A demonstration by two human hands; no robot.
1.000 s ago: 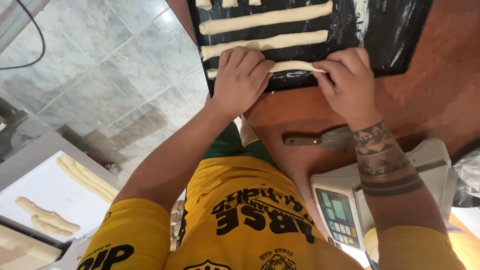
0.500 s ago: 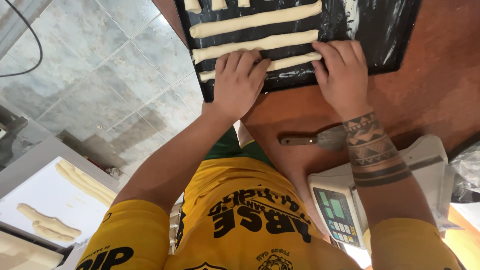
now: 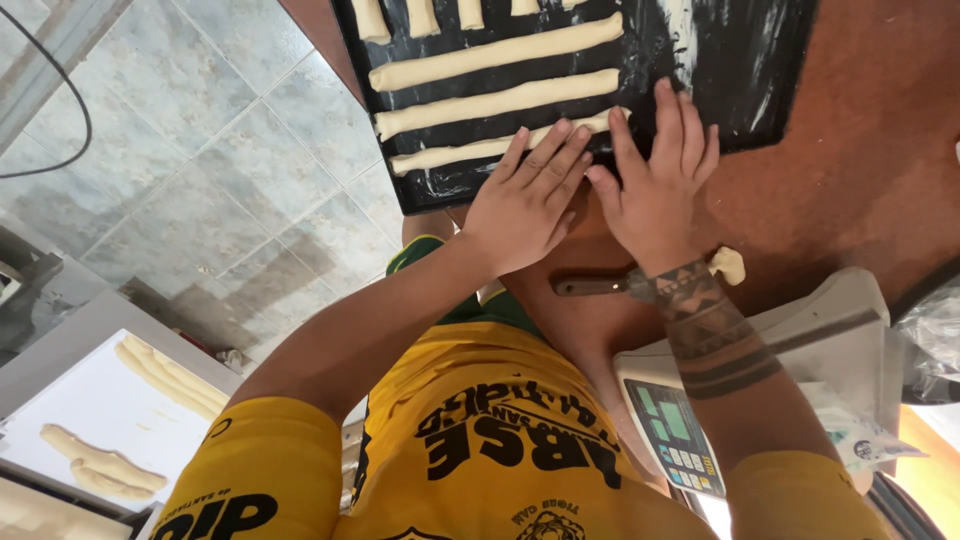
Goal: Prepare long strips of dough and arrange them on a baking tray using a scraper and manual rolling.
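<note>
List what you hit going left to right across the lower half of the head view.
White tray with dough strips → left hand → right hand → dough lump → white scale → clear plastic bag. The scraper under the right wrist overlaps, so it is left out.

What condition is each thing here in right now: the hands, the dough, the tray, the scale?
Left hand: flat, fingers spread on the nearest dough strip.
Right hand: flat, pressing the same strip.
Black tray: floury, holding dough rows.
Scraper: lying unused.
Scale: display lit.
</note>
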